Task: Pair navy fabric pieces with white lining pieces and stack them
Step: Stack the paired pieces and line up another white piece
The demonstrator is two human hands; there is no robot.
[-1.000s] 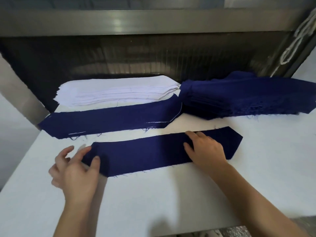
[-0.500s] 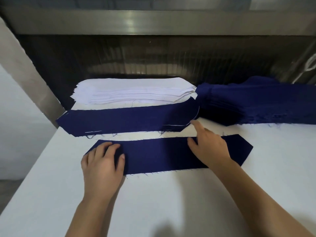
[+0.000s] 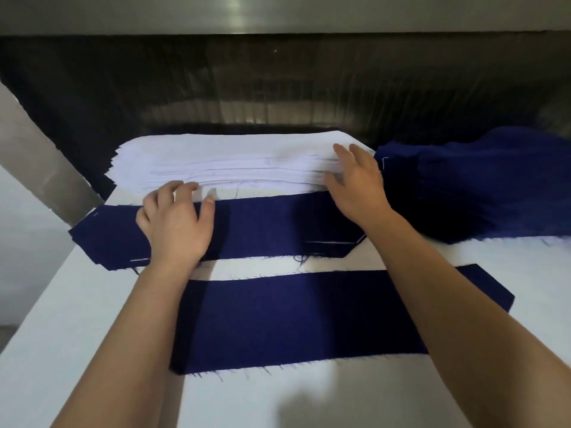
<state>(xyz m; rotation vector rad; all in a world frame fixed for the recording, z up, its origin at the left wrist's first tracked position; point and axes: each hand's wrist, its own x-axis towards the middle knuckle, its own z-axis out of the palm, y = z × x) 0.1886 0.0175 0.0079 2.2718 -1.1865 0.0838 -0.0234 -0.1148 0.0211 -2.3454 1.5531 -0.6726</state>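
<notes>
Both hands moved off near navy piece (image 3: 293,319) toward 12 o'clock: left hand (image 3: 176,223) curled at white lining stack (image 3: 231,162) edge, grip unclear; right hand (image 3: 358,186) spread flat on it.

The near navy fabric piece (image 3: 309,319) is looking like matt woven cloth, and its cut edges are fraying into loose threads. The navy pile (image 3: 479,186) at the right is showing the same dull, slightly rough cloth. The white lining stack (image 3: 231,159) is appearing thin, smooth and almost paper-like. The white desk (image 3: 309,403) is looking matt and smooth. Behind, the dark metal panel (image 3: 278,88) is shining glossy and reflecting light.
</notes>
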